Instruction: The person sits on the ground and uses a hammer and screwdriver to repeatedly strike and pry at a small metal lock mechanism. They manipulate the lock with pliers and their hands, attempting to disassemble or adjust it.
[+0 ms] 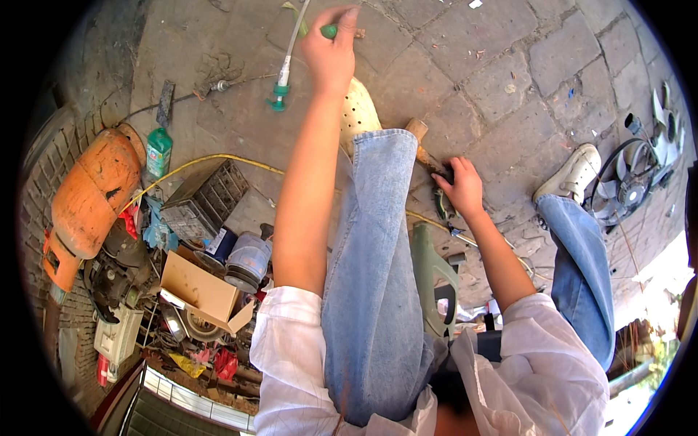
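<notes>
My left hand (331, 54) is stretched far ahead over the paving, its fingers closed round a small green piece (329, 31). A brown stub sticks out past the fingertips. Beside that hand hangs a thin pale hose with a white and green fitting (280, 91) at its end. Lower and to the right, my right hand (465, 187) is low by the ground, fingers curled at a dark object I cannot make out. Touching this spot is a brown wooden-looking tool (423, 149). Green-and-black handles (441, 205), like those of pliers, lie just under the hand.
A yellow hose (218, 157) crosses the ground. At left are an orange gas cylinder (98, 192), a green bottle (158, 152), a grey crate (207, 200) and an open cardboard box (196, 287). A fan (629, 182) lies at right. A green plastic stool (429, 269) is between my legs.
</notes>
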`<state>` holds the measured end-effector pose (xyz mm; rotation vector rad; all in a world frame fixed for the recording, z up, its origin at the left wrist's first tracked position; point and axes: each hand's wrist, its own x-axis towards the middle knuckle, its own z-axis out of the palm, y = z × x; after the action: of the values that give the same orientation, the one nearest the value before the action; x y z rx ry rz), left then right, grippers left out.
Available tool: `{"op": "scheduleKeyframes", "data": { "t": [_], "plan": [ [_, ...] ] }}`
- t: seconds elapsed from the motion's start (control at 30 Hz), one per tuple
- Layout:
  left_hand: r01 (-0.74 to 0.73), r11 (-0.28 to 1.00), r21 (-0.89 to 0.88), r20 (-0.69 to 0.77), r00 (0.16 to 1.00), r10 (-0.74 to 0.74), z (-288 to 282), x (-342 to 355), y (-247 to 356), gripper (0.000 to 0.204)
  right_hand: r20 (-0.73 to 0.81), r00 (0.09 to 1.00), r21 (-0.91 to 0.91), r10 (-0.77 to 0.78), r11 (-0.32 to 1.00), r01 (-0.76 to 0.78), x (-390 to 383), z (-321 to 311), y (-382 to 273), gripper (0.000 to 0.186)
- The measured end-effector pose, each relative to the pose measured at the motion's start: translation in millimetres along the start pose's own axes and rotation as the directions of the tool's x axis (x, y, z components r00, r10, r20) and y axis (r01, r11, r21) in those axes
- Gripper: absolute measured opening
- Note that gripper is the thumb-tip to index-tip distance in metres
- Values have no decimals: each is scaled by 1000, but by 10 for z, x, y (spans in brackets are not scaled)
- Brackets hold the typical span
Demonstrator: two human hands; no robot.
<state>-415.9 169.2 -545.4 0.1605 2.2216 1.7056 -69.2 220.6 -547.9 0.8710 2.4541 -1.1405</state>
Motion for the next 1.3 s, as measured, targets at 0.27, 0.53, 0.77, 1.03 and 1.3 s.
{"op": "scheduleKeyframes", "data": {
  "t": [0.27,0.53,0.77,1.03,1.3],
  "plan": [
    [73,988,-136,66,996,-65,-25,171,-33,14,77,996,-126,45,991,-35,10,-31,-77,37],
    [-140,990,7,51,989,139,93,74,-7,26,240,953,305,186,917,-256,28,-601,-250,42],
    [-184,982,-36,58,981,186,93,81,20,17,125,794,309,595,737,-601,121,-544,-585,51],
    [-124,992,13,83,989,123,16,44,-153,14,-89,996,592,31,805,28,447,-1109,-1436,49],
    [-60,978,-202,188,977,99,232,-67,-476,30,-25,999,691,23,723,0,636,-1118,-1924,50]
  ]
}}
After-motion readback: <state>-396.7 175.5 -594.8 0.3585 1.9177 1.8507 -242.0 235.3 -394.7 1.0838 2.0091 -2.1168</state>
